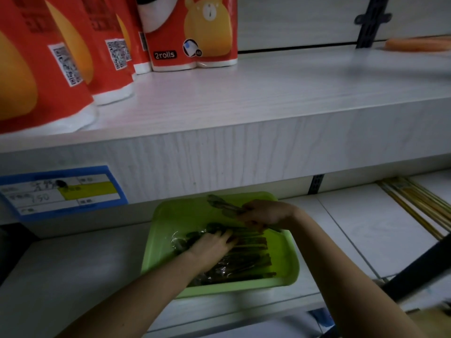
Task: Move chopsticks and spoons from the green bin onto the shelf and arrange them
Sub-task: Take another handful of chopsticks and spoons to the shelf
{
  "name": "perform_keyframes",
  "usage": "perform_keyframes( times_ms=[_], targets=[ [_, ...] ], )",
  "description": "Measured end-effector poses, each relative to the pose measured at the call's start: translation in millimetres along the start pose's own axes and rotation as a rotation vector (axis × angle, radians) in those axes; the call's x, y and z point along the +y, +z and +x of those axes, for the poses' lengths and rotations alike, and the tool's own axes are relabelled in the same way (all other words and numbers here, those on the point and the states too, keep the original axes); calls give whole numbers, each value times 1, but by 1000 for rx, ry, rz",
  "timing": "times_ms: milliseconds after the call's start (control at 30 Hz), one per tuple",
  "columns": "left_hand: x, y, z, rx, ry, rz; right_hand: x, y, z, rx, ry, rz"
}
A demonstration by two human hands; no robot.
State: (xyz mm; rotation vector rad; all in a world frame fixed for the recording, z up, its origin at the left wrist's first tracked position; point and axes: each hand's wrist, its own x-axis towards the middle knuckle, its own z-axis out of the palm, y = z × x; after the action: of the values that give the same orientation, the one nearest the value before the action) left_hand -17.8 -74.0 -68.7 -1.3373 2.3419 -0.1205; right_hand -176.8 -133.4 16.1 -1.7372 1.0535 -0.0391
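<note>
The green bin (pixel 170 215) stands on the lower shelf, under the edge of the white shelf (pixel 268 93) above. In it lie several wrapped spoons (pixel 185 239) and dark chopsticks (pixel 251 252). My right hand (pixel 266 213) is over the bin's far right part and grips a bundle of spoons (pixel 222 203) whose bowls point left. My left hand (pixel 212 247) reaches into the middle of the bin, fingers lying on the wrapped pieces; whether it grips one is hidden.
Red packs of paper rolls (pixel 192 32) stand at the back left of the upper shelf. An orange object (pixel 417 43) lies at its far right. Pale wooden chopsticks (pixel 419 206) lie on the lower shelf to the right. A blue price label (pixel 63 191) hangs on the shelf front.
</note>
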Motion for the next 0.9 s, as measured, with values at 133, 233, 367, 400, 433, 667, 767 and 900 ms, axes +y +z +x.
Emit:
perform_keyframes(
  times_ms=[133,233,367,400,433,667,767,900],
  targets=[
    [-2,10,7,-26,-24,11,3,2,1,-1,6,48],
    [1,12,10,-10,-58,15,4,2,0,-13,5,92],
    [2,13,14,20,-109,1,4,1,-1,-14,7,131],
    [2,12,15,16,-117,-9,5,1,0,-16,9,140],
    [2,11,15,6,-122,-20,5,1,1,-17,14,161],
    [-2,0,19,-95,-95,-40,8,-1,4,-5,23,261],
    [-2,0,23,-144,-89,-84,8,-1,3,12,37,257],
    [-4,2,26,-149,-106,-127,8,-2,0,43,53,274]
  ],
)
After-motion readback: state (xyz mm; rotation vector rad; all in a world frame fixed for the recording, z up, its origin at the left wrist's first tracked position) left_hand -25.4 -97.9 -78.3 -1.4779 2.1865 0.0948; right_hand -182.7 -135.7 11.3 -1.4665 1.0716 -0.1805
